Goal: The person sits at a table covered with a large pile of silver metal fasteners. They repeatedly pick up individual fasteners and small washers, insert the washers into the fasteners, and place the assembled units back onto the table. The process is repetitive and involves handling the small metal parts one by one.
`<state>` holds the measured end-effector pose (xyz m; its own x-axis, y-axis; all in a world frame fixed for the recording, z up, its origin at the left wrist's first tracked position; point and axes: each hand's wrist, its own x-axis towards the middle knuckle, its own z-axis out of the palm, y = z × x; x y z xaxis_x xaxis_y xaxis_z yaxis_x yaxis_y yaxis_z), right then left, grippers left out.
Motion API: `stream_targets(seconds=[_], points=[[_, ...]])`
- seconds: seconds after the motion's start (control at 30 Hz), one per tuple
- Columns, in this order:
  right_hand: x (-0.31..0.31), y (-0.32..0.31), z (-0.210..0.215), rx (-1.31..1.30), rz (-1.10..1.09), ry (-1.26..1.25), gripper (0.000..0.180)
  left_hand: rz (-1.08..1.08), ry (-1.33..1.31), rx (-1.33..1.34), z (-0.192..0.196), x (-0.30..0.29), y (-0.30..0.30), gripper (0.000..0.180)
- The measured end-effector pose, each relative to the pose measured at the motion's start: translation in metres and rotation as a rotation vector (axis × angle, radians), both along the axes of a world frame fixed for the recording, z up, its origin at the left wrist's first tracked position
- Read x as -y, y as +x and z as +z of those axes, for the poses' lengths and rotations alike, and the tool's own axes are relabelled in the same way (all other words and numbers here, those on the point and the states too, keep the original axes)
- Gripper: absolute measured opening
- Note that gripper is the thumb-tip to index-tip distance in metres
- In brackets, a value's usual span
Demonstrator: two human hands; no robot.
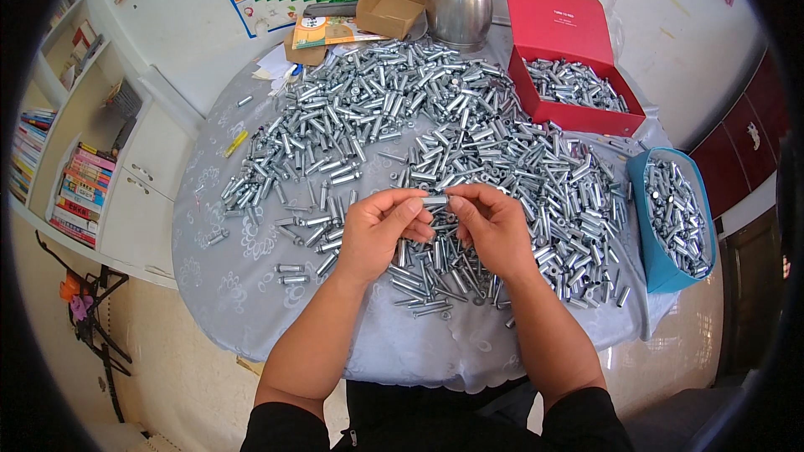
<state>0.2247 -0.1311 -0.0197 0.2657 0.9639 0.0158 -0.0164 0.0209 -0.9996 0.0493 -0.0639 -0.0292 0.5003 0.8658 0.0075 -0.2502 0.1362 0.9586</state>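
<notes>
Between the fingertips of both my hands is a silver expansion bolt [435, 200], held level above the pile. My left hand [383, 230] pinches its left end, and my right hand [496, 228] has thumb and forefinger closed at its right end. Fingers hide both ends of the bolt. Beneath and beyond my hands spreads a large heap of loose metal bolts and sleeves [511, 159]. Several long bolts with washers [431, 280] lie just below my hands, and a few sleeved bolts [293, 279] lie apart to the left.
A grey patterned cloth [230, 293] covers the round table. An open red box [578, 121] and a blue bin [662, 276], both full of bolts, stand at the right. At the back are a metal pot [460, 8] and a cardboard box [389, 7]; a yellow marker [236, 144] lies left.
</notes>
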Motion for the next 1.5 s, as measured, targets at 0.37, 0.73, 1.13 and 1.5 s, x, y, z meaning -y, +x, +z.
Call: stream_targets(seconds=[0.37, 0.73, 1.13, 1.5], points=[[0.001, -0.007, 0.006, -0.074, -0.039, 0.051, 0.02, -0.009, -0.025, 0.022, -0.001, -0.002, -0.001, 0.025], [0.0, -0.001, -0.001, -0.038, 0.019, 0.013, 0.019, -0.014, -0.023, 0.01, -0.001, -0.002, -0.001, 0.024], [0.0, -0.003, 0.002, -0.062, 0.005, 0.028, 0.021, -0.008, -0.044, 0.046, -0.001, -0.002, -0.001, 0.024], [0.0, -0.001, 0.001, -0.031, 0.014, -0.047, 0.017, -0.012, -0.038, 0.022, 0.0, -0.001, -0.001, 0.023]])
